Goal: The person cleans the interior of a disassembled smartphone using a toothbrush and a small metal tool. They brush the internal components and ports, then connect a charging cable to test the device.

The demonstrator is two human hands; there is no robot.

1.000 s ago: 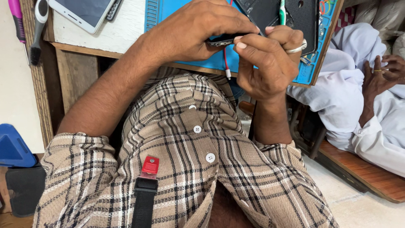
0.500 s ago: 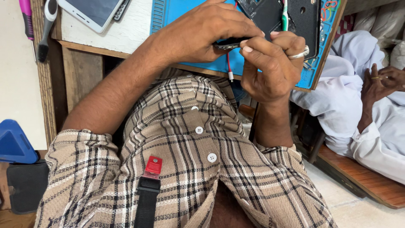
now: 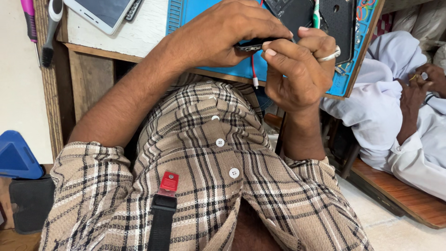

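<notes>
Both my hands meet over the near edge of a blue work mat. My left hand curls over a small dark phone and grips it from above. My right hand, a ring on one finger, pinches the phone's near end with thumb and fingertips. A red cable hangs down from the phone between my hands. Most of the phone is hidden under my fingers.
A white tablet lies on the wooden table at the back left. A brush and a pink-handled tool hang at the left. Dark phone parts rest on the mat. Another person in white sits at right.
The view has shifted slightly. My hands stay closed on the phone, with my right fingers adjusting a little at its near end.
</notes>
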